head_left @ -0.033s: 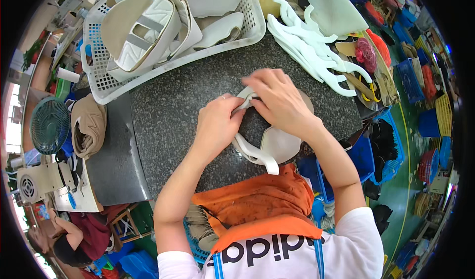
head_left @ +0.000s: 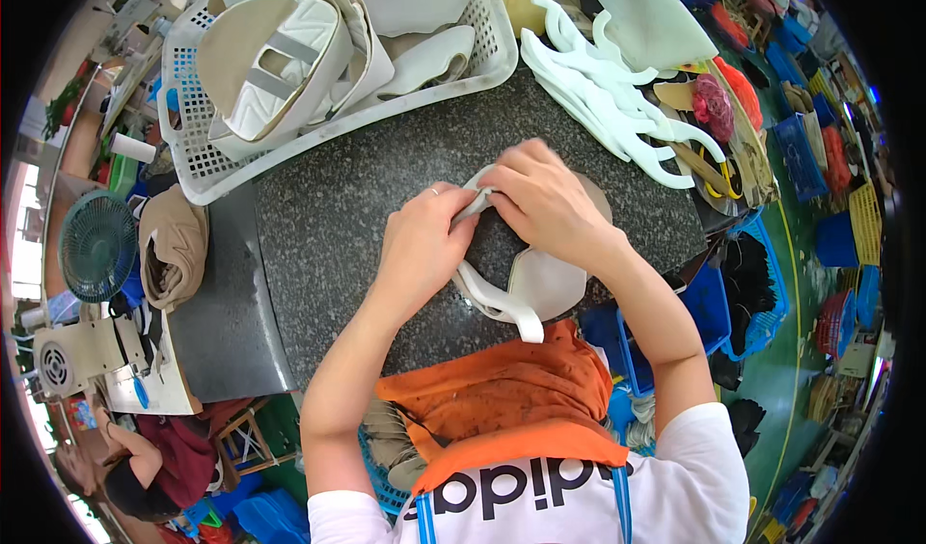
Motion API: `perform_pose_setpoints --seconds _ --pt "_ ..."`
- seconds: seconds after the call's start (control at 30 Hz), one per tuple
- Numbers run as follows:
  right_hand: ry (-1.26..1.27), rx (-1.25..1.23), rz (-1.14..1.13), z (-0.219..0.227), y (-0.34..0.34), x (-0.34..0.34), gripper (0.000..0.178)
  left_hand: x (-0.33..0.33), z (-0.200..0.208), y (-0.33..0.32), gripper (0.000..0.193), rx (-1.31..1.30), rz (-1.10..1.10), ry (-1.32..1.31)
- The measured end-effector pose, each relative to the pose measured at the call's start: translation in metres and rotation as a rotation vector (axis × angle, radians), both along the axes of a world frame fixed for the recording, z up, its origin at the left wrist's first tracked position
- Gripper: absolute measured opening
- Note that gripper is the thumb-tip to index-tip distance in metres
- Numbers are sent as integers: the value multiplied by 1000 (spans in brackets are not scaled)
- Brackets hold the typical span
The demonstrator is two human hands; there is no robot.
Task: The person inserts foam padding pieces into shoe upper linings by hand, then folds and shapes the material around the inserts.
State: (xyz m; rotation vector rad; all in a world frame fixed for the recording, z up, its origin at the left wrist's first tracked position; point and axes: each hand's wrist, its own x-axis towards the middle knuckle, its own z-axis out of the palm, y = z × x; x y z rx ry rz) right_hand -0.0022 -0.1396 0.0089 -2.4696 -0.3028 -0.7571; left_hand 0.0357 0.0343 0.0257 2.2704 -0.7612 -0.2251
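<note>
Both hands work on an off-white shoe upper (head_left: 548,282) that lies on the dark speckled worktop in front of me. A white curved foam strip (head_left: 503,303) runs along its inner edge, and one end sticks out toward me. My left hand (head_left: 424,232) pinches the rim at the upper left, thumb and fingers closed on it. Just right of it, my right hand (head_left: 552,202) grips the same edge, its thumb on the inside and its fingertips slightly blurred. Part of the upper is hidden under the right hand and wrist.
A white plastic basket (head_left: 318,139) heaped with shoe uppers (head_left: 280,67) stands at the far left. Several white curved foam pieces (head_left: 617,100) are piled at the far right, near yellow-handled scissors (head_left: 725,182). A blue crate (head_left: 709,317) sits beside the table's right edge.
The fingers of my right hand have shifted slightly along the rim and curled closer to it. The left hand and the shoe upper stay in place.
</note>
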Motion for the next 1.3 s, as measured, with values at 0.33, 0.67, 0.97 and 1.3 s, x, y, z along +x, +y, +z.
perform_pose_setpoints --seconds 0.33,0.67,0.97,1.3 --pt "279 23 87 52 12 -13 59 34 18 32 44 130 -93 -183" --pt "462 -31 505 0 32 31 23 -29 5 58 30 -312 311 379" --pt "188 -28 244 -7 25 15 22 -52 -15 28 27 -398 399 74" --pt "205 -118 204 -3 45 28 8 -39 -21 35 11 -230 457 -241"
